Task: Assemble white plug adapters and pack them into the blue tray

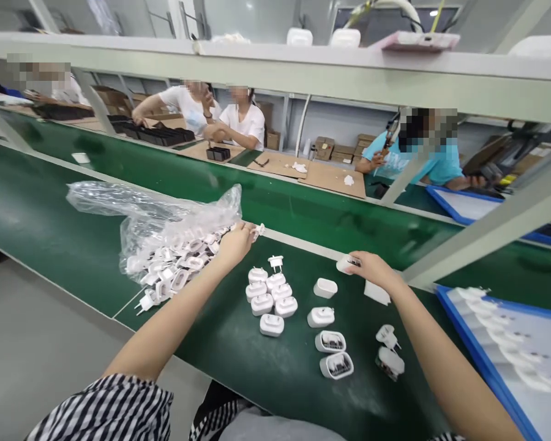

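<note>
My left hand [237, 242] pinches a small white plug piece [258, 231] by the edge of a clear plastic bag [183, 214]. White plug parts [179, 278] spill in a heap from that bag. Over at the right, my right hand [371, 267] grips a white charger housing [346, 263] near the back edge of the green table. Between my hands stands a cluster of white chargers [267, 300], with a loose plug part [276, 263] behind it. A column of housings runs towards me; an open housing [337, 365] shows dark parts inside.
A blue-rimmed tray [468, 352] with rows of white pieces sits at the right. Closer in lie a plug part [387, 335] and a charger piece [390, 362]. A slanted post [487, 214] and an overhead shelf [275, 64] frame the bench. Several people work across the green conveyor belt [298, 211].
</note>
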Motion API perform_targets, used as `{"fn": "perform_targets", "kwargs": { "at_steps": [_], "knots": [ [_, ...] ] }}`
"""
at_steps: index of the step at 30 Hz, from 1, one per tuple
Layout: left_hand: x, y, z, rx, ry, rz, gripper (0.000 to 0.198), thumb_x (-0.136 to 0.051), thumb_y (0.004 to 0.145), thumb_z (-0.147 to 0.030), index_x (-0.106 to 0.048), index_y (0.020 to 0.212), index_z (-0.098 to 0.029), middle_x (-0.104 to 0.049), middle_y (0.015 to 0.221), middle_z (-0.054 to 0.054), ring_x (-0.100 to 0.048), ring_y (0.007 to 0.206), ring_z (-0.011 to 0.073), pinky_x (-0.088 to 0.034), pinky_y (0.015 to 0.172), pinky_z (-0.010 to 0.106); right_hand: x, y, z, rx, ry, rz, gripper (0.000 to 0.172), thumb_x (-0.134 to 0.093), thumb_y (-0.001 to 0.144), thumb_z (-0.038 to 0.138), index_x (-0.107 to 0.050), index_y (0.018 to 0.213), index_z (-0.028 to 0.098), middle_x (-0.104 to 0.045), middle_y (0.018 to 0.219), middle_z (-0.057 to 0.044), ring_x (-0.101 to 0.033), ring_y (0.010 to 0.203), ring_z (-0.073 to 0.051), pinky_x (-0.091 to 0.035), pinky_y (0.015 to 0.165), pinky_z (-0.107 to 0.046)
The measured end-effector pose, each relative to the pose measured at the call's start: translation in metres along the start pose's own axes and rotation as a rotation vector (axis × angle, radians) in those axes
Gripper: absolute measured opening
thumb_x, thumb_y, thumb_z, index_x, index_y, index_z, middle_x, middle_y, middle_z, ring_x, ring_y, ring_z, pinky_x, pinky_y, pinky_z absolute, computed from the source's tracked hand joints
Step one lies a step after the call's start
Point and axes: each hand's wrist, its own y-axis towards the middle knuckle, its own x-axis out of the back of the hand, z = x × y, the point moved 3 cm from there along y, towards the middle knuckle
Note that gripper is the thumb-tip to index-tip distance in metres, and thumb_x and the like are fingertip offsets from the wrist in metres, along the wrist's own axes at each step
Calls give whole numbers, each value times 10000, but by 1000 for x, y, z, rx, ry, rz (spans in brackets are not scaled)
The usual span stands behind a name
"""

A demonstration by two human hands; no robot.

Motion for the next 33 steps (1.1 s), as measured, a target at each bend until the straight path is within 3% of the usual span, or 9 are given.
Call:
{"fn": "perform_targets", "kwargs": {
  "at_steps": [3,6,8,13,17,20,22,26,33],
  "knots": [
    [-1,-24,-38,-7,-671,82,186,-385,767,-233,-410,930,-146,-566,856,46,-572,674,106,-438,611,211,-14,-53,4,6,21,48,231,-515,636,279,-544,837,169,-579,867,-58,-532,777,-184,-382,660,-250],
    [-14,-50,-83,42,-1231,366,179,-451,727,-193,-408,897,-153,-587,706,2,-574,569,78,-443,522,171,-35,-86,16,-12,76,112,240,-515,640,278,-548,841,151,-568,845,-71,-536,738,-182,-396,649,-269],
    [-24,-66,-111,61,-1435,558,160,-464,721,-159,-428,876,-151,-573,619,-19,-567,528,65,-444,518,161,-43,-99,21,-34,149,98,317,-531,627,275,-528,918,151,-552,876,-77,-534,734,-185,-404,645,-289],
    [-43,-92,-162,167,-1620,908,83,-453,746,-156,-488,814,-122,-576,632,6,-537,484,37,-448,531,157,-23,-121,24,33,715,-208,627,-567,587,315,-316,1159,255,-444,1102,-61,-514,790,-160,-435,634,-297],
    [-45,-92,-183,73,-1491,1027,157,-448,756,-226,-527,839,-118,-594,705,32,-533,509,34,-443,549,168,-16,-132,20,-6,1041,-410,355,-552,585,324,-505,928,244,-510,988,-36,-528,761,-156,-444,589,-275],
    [-42,-82,-186,-133,-1143,975,226,-435,752,-252,-531,923,-139,-601,800,38,-544,554,53,-436,562,186,-22,-134,11,-86,1047,-550,214,-507,616,343,-537,779,208,-531,916,-43,-528,648,-138,-436,519,-269],
    [-40,-74,-183,-267,-832,847,264,-442,733,-213,-515,979,-150,-600,853,38,-559,641,86,-433,627,213,-26,-133,6,-98,944,-526,200,-491,637,339,-536,770,197,-543,916,-47,-533,654,-138,-439,552,-275],
    [-44,-66,-178,-421,-231,478,366,-460,665,-104,-482,1028,-147,-559,971,77,-512,887,175,-386,761,265,-32,-128,7,-122,540,-312,188,-466,680,305,-536,815,195,-588,786,-27,-543,659,-142,-432,627,-286],
    [-63,-78,-190,-628,50,542,291,-505,638,-202,-512,929,-178,-586,872,68,-547,808,206,-427,636,268,-41,-118,20,29,345,-229,162,-443,702,222,-552,821,205,-571,878,-31,-526,791,-147,-426,662,-265]
  ]
}}
